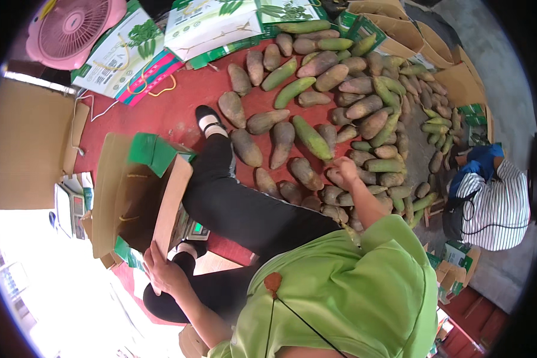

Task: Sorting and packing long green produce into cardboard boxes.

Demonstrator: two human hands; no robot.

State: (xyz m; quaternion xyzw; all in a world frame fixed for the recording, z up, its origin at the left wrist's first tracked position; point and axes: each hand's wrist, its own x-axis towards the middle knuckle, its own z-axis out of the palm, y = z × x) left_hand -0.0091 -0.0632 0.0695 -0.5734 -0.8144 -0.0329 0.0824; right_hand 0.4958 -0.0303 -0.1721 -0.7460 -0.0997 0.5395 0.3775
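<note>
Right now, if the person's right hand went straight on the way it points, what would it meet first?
The right hand would probably meet the near end of the long green radish just ahead; whether it already touches it, the depth leaves unclear.

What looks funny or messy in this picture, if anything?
Mostly the vegetables: they lie scattered over the red floor, pointing every which way, some on their own and others heaped together. That looks messy, though they may have been laid out on purpose. I can't see anything clearly broken or spilled.
</note>
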